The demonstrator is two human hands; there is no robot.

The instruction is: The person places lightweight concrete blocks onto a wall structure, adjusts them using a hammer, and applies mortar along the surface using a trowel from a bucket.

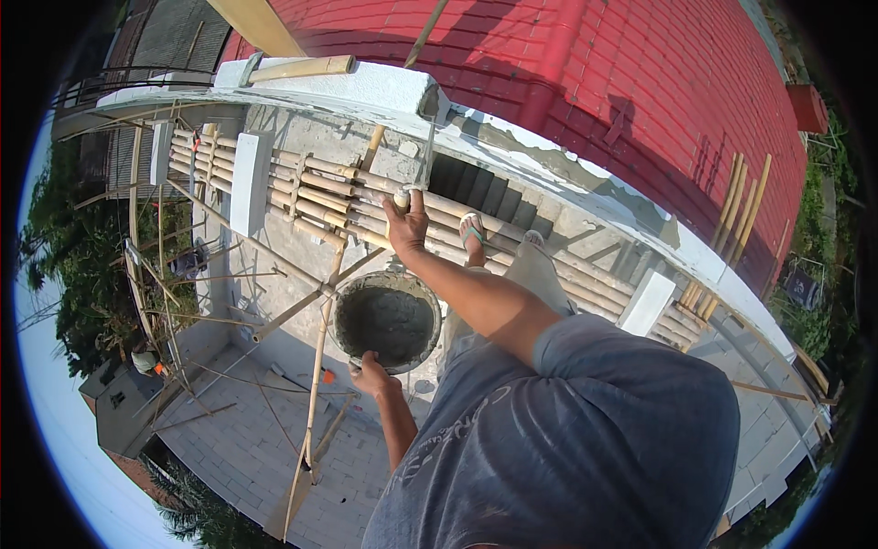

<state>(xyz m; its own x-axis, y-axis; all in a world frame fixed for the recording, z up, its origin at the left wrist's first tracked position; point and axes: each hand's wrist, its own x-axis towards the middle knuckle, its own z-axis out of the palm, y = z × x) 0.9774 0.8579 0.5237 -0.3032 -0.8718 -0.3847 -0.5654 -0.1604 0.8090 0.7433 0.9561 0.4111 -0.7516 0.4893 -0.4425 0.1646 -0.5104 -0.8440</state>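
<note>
My left hand (370, 373) grips the near rim of a round dark bucket (433, 320), its thumb over the edge. Wet grey mortar (389, 325) lies inside the bucket. Farther out, my right hand (409, 224) is closed around the handle of a trowel (401, 199). The trowel's thin blade points away from me, next to the end of a white wall ledge (366, 87); it shows nearly edge-on, so I cannot tell whether it touches the ledge or carries mortar.
Bamboo poles (320, 197) lashed side by side form a platform under my sandalled foot (471, 229). Upright and slanting bamboo poles (322, 366) stand at the left. Beyond the ledge slopes a red tiled roof (640, 91). A grey block-paved surface (247, 457) lies far below.
</note>
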